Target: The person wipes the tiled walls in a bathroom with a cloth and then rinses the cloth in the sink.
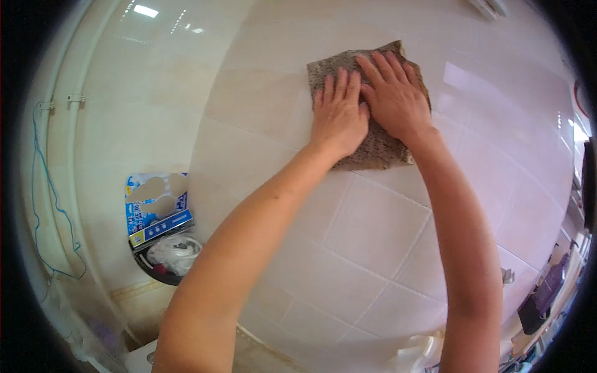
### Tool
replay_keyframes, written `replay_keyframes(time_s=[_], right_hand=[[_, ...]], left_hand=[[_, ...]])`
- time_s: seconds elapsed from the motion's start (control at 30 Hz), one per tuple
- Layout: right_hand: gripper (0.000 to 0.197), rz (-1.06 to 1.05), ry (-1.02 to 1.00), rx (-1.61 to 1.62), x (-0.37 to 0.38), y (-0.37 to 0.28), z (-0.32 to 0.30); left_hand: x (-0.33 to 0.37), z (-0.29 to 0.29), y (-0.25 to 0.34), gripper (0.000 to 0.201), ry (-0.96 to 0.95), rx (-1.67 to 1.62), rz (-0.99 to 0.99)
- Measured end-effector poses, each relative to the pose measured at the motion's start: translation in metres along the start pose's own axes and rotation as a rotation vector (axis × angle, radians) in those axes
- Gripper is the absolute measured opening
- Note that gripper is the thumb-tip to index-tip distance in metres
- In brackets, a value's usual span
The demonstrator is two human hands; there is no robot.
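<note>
A grey-brown speckled cloth (373, 146), roughly square with uneven edges, lies flat against the pale tiled wall (379, 236). My left hand (339, 115) rests on its left part, palm down with the fingers stretched out. Beside it, my right hand (398, 99) presses on the upper right part, fingers spread and pointing up. The two hands nearly touch at the thumbs. Both arms reach up from the lower edge, and the hands cover part of the cloth.
At the left, a dark corner shelf (155, 273) holds a blue-and-white package (158, 205) and a clear plastic bag (174, 252). Pale pipes (73, 143) and a blue cord (46, 168) run down the left wall. A small metal hook (509, 275) and a purple item (552, 286) are at the right.
</note>
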State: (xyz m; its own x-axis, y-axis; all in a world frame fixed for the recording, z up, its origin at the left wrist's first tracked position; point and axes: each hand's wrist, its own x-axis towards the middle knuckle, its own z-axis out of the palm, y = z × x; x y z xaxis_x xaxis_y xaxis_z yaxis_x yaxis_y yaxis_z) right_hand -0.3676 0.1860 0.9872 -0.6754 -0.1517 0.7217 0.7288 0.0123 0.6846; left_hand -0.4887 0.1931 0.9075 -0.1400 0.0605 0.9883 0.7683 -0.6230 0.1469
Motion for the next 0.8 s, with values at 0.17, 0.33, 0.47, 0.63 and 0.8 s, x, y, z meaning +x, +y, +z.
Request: replay_keyframes(time_s=[0.17,0.33,0.47,0.63,0.8], right_hand=[[0.047,-0.031,-0.014,-0.061,-0.054,0.029,-0.053],[0.051,0.006,-0.146,0.015,-0.090,0.022,-0.081],[0.048,-0.074,-0.170,0.054,-0.089,0.028,-0.080],[0.048,-0.065,-0.163,0.051,-0.087,0.020,-0.064],[0.052,0.013,-0.164,0.125,-0.088,0.022,-0.060]], left_hand=[[-0.032,0.018,0.055,0.060,0.058,0.001,0.176],[-0.065,0.023,0.072,0.062,0.030,-0.063,0.235],[-0.069,0.022,0.068,0.063,0.005,-0.049,0.233],[-0.066,0.014,0.051,0.064,-0.084,-0.095,0.209],[-0.053,0.005,0.073,0.066,-0.233,-0.122,0.050]])
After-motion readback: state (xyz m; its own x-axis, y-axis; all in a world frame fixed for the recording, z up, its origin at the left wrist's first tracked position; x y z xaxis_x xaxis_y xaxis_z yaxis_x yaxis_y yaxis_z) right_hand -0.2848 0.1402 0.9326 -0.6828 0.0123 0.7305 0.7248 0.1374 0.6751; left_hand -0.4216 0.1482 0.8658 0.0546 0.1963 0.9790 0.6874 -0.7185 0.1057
